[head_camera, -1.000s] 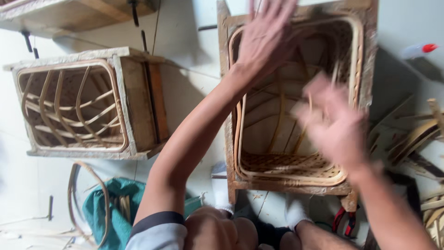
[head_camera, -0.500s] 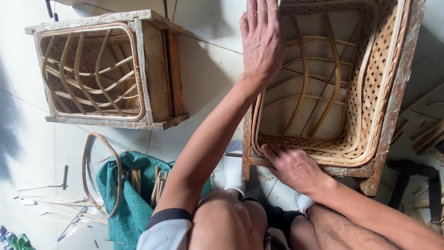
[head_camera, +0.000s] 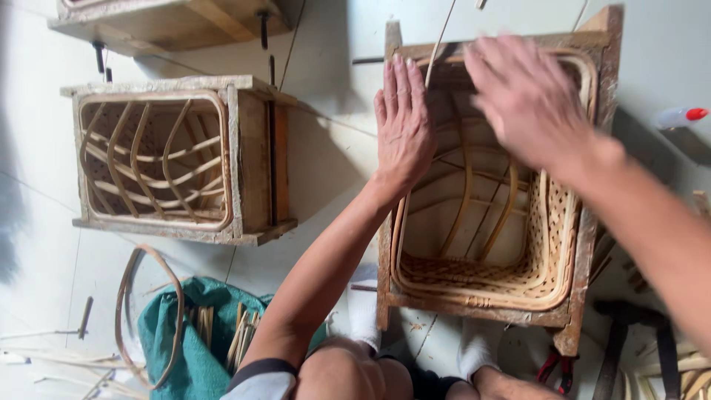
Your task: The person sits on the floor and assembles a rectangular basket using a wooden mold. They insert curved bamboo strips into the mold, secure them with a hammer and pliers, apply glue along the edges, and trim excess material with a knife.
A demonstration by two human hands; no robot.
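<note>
A half-woven rattan basket (head_camera: 548, 244) sits inside a square wooden frame (head_camera: 581, 244) on the floor in front of me. My left hand (head_camera: 404, 126) lies flat with fingers together on the frame's far left corner and rim. My right hand (head_camera: 529, 100), blurred by motion, hovers over the far rim with fingers spread and nothing visible in it. A thin rattan strand (head_camera: 442, 33) rises from the far edge between the two hands.
A second wooden frame with a rattan skeleton (head_camera: 167, 159) stands at the left. A teal cloth bag (head_camera: 196, 355) holding rattan strips lies near my left knee, beside a bent rattan hoop (head_camera: 126, 318). A white bottle with a red cap (head_camera: 675, 116) lies at the right.
My right hand has lifted from the near rim of the basket to its far rim. The left hand stays on the far left corner. The view has shifted slightly.
</note>
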